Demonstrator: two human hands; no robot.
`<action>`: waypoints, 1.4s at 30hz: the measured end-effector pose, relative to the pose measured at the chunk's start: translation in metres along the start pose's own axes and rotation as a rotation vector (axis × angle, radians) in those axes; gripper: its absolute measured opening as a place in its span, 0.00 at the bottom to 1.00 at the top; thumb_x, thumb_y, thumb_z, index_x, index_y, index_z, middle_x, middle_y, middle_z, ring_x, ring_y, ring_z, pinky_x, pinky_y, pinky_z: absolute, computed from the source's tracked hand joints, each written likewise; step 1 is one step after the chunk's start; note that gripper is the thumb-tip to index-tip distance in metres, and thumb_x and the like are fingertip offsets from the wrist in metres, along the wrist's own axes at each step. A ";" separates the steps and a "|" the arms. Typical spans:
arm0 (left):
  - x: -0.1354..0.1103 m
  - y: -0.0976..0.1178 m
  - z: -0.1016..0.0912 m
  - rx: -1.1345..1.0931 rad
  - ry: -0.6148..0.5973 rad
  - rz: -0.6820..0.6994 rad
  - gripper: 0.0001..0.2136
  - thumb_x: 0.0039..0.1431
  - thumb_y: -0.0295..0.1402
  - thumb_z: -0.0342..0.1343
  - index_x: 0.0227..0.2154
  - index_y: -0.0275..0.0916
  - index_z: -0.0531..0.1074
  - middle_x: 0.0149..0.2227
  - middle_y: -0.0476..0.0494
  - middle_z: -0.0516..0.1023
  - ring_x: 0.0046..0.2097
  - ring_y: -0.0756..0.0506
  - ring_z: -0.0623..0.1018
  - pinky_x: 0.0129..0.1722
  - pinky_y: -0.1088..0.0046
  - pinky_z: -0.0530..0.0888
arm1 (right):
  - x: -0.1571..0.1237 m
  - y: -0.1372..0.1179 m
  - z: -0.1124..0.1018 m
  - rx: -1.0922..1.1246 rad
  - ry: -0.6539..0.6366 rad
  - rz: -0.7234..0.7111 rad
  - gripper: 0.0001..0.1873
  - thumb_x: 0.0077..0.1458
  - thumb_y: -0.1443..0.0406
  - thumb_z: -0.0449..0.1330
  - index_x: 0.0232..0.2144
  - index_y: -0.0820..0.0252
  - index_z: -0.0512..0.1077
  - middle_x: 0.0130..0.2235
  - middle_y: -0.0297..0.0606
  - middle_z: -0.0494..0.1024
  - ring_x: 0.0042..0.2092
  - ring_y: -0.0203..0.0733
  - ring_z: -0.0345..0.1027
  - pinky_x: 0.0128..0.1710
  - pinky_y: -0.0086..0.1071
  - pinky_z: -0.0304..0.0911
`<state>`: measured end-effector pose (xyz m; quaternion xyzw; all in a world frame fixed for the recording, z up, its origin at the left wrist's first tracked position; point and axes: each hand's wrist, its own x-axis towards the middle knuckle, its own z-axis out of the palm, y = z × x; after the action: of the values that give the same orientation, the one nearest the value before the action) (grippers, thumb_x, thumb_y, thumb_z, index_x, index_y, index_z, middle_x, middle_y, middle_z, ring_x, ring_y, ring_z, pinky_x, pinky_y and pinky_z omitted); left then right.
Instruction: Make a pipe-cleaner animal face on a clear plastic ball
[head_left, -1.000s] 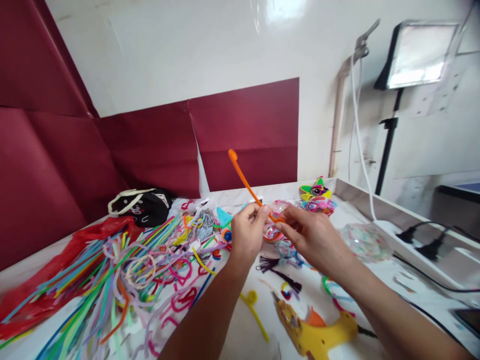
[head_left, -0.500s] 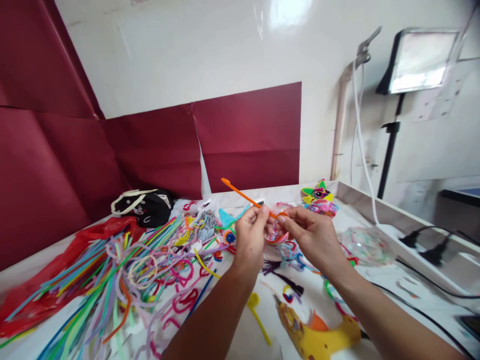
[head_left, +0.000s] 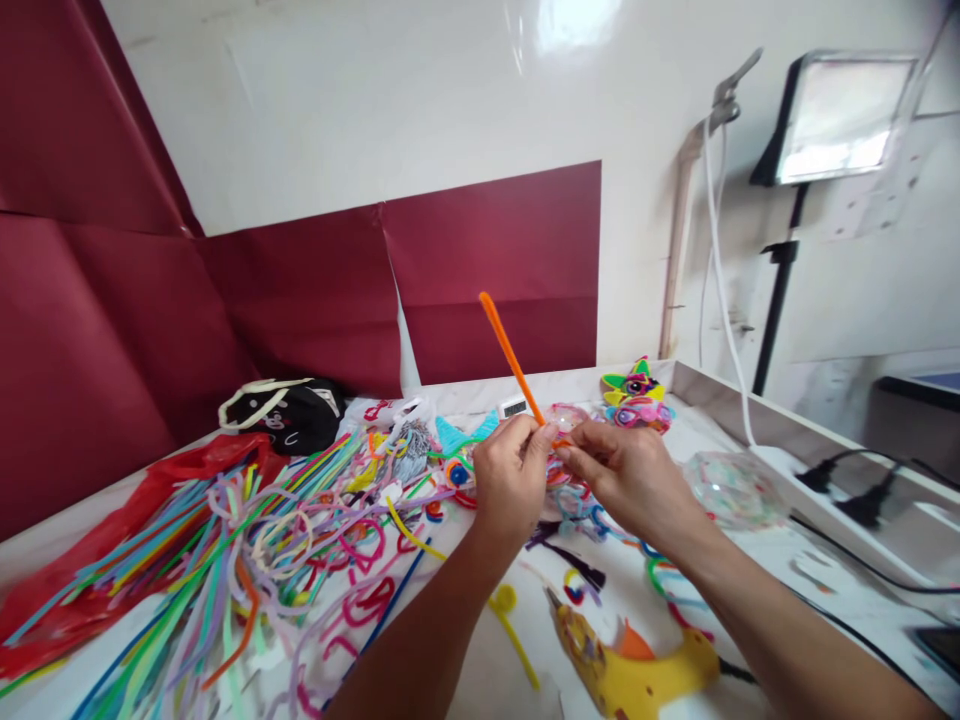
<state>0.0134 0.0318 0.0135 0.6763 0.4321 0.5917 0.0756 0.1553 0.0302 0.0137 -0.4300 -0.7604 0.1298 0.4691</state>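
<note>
My left hand [head_left: 512,478] pinches the lower part of an orange pipe cleaner [head_left: 511,357] that sticks up and to the left above the table. My right hand [head_left: 628,478] pinches the same pipe cleaner's near end, fingertips almost touching those of the left. Just behind the fingers lies a small clear ball with pink inside [head_left: 564,416]. Both hands hover over the middle of the white table [head_left: 757,565].
A heap of coloured pipe cleaners [head_left: 225,540] covers the table's left, on a red plastic bag [head_left: 112,560]. A yellow glue gun [head_left: 634,675] lies near the front. A black pouch [head_left: 289,412], star-shaped toys [head_left: 636,395], a clear ball [head_left: 731,487] and a power strip with plugs [head_left: 847,495] lie around.
The orange pipe cleaner's free end dropped low to the left, then swung up again to a steep slant. Both hands stayed pinched together at its lower end.
</note>
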 end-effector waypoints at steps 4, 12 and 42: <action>-0.003 -0.001 0.002 0.066 -0.054 0.107 0.13 0.60 0.33 0.53 0.20 0.40 0.66 0.22 0.49 0.68 0.28 0.49 0.66 0.32 0.73 0.60 | 0.000 0.002 -0.002 -0.167 -0.049 -0.040 0.11 0.55 0.67 0.55 0.21 0.58 0.67 0.21 0.32 0.72 0.22 0.35 0.61 0.25 0.30 0.48; -0.004 -0.004 0.005 0.080 -0.130 0.137 0.13 0.61 0.33 0.52 0.21 0.40 0.68 0.24 0.48 0.69 0.29 0.48 0.67 0.32 0.72 0.60 | 0.001 0.007 -0.004 -0.467 -0.086 -0.088 0.09 0.54 0.70 0.54 0.25 0.60 0.72 0.25 0.40 0.77 0.25 0.41 0.67 0.25 0.33 0.45; 0.005 -0.008 0.001 -0.349 -0.054 -0.274 0.13 0.57 0.40 0.56 0.23 0.37 0.69 0.19 0.51 0.70 0.23 0.52 0.69 0.25 0.77 0.64 | 0.002 0.003 0.007 0.287 0.006 0.111 0.14 0.55 0.58 0.57 0.21 0.58 0.68 0.20 0.31 0.70 0.23 0.34 0.62 0.23 0.28 0.53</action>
<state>0.0099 0.0409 0.0121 0.6036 0.4088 0.6233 0.2829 0.1507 0.0347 0.0096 -0.4001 -0.7077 0.2617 0.5201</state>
